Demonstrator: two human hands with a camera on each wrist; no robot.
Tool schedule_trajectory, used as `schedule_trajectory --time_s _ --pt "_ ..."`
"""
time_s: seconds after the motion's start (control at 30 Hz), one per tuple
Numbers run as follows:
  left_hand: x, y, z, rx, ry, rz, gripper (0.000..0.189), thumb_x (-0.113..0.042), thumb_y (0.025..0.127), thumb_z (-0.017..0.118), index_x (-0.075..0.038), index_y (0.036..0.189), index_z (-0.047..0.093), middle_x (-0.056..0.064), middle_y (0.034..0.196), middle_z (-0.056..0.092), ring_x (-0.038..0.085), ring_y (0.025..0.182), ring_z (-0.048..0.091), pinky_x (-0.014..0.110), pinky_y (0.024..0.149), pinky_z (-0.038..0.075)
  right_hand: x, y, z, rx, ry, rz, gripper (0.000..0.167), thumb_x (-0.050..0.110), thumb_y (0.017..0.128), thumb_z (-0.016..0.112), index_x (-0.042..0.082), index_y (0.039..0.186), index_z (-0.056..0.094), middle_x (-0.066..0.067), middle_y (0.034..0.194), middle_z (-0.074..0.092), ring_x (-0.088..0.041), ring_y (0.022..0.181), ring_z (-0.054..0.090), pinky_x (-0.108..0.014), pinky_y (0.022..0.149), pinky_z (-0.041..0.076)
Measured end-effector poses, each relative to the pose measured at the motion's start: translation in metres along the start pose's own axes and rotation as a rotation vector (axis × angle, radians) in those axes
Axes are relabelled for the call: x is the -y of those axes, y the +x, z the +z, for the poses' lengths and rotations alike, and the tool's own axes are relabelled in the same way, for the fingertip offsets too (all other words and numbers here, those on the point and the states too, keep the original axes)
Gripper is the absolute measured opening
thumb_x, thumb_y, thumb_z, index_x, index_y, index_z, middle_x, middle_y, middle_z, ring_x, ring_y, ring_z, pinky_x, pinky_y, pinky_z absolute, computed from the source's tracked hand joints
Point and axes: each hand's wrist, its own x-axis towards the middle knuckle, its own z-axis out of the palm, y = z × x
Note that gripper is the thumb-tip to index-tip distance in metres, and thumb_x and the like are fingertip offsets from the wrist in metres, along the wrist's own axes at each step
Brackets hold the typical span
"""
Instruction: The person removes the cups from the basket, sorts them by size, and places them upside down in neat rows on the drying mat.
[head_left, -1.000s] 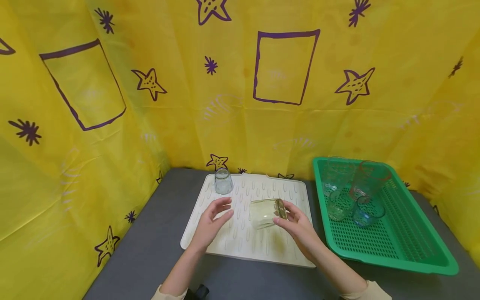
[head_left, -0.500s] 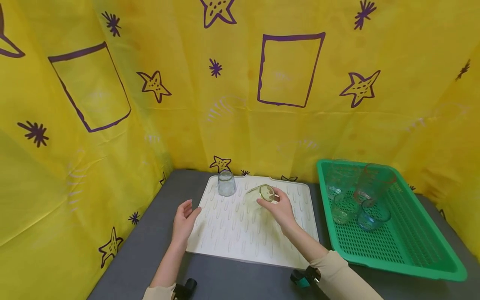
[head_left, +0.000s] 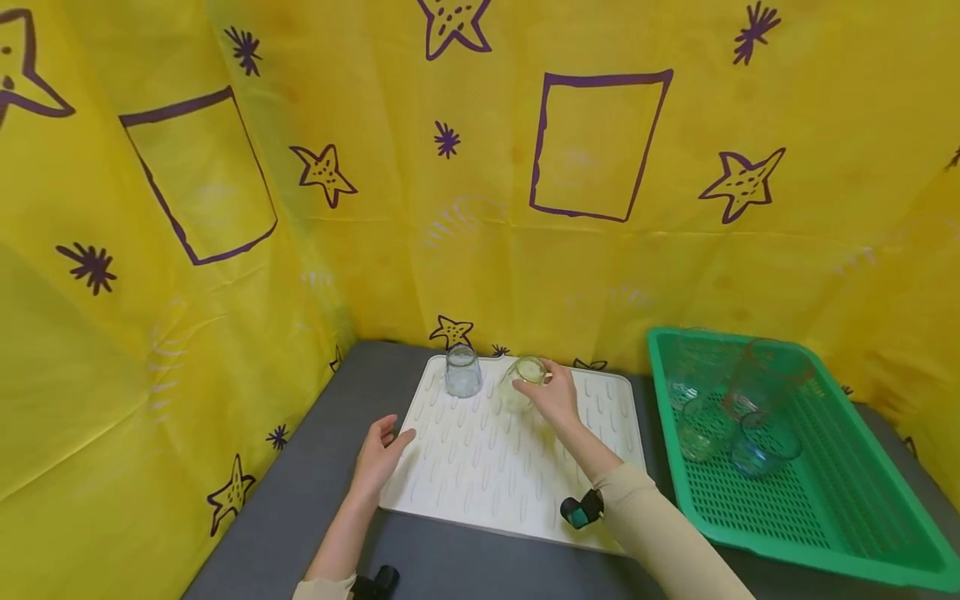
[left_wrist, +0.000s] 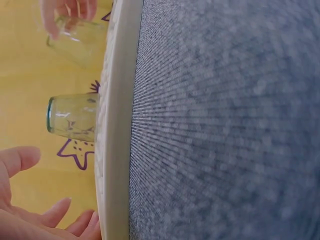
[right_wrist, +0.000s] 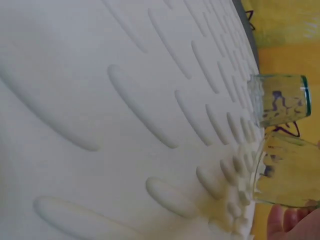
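My right hand (head_left: 558,402) holds a yellow-tinted glass (head_left: 514,395) by its base end, its base up and its mouth toward the white drying mat (head_left: 472,467). In the left wrist view this yellow glass (left_wrist: 75,42) leans somewhat; whether its rim touches the mat I cannot tell. Beside it, at the mat's back left, a pale bluish glass (head_left: 462,377) stands upside down. My left hand (head_left: 379,457) hovers by the mat's left edge, fingers loosely bent and holding nothing. The right wrist view shows the yellow glass (right_wrist: 287,172) close to the bluish glass (right_wrist: 280,100).
A green plastic basket (head_left: 787,508) stands right of the mat. Inside are several glasses, among them a blue one (head_left: 763,446), a greenish one (head_left: 701,433) and a taller reddish one (head_left: 761,379). A yellow patterned curtain (head_left: 480,275) closes off the back and sides of the grey table (head_left: 315,425).
The right hand has carried the yellow glass back and left, turning it from lying sideways to mouth-down beside the bluish glass. The left hand has drawn away to the left.
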Motion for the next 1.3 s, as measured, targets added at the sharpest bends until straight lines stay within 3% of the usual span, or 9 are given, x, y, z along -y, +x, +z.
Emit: schedule_trajectory --time_s 0.27,0.57,1.3 --pt "0.002 0.0 0.001 0.003 0.003 0.001 0.059 -0.022 0.094 0.063 0.006 0.14 0.04 0.029 0.143 0.04 0.042 0.128 0.039 0.052 0.107 0.032 -0.002 0.013 0.011 0.005 -0.052 -0.063 0.065 0.024 0.077 0.081 -0.003 0.13 0.056 -0.02 0.125 0.049 -0.031 0.105 0.05 -0.043 0.084 0.045" --pt "0.006 0.001 0.002 0.028 0.009 0.032 0.058 -0.02 0.092 0.066 0.008 0.137 0.043 0.029 0.139 0.045 0.041 0.127 0.041 0.052 0.107 0.032 -0.004 0.023 0.019 0.019 -0.075 -0.073 0.068 0.025 0.075 0.082 -0.001 0.132 0.055 -0.02 0.125 0.048 -0.035 0.113 0.049 -0.047 0.095 0.042" --pt "0.005 0.001 0.001 0.057 0.042 0.016 0.059 -0.023 0.092 0.065 0.007 0.138 0.043 0.027 0.139 0.045 0.041 0.129 0.04 0.054 0.107 0.032 -0.002 0.025 0.024 0.081 -0.107 -0.106 0.077 0.027 0.074 0.084 -0.002 0.136 0.049 -0.024 0.134 0.044 -0.038 0.122 0.043 -0.051 0.101 0.039"
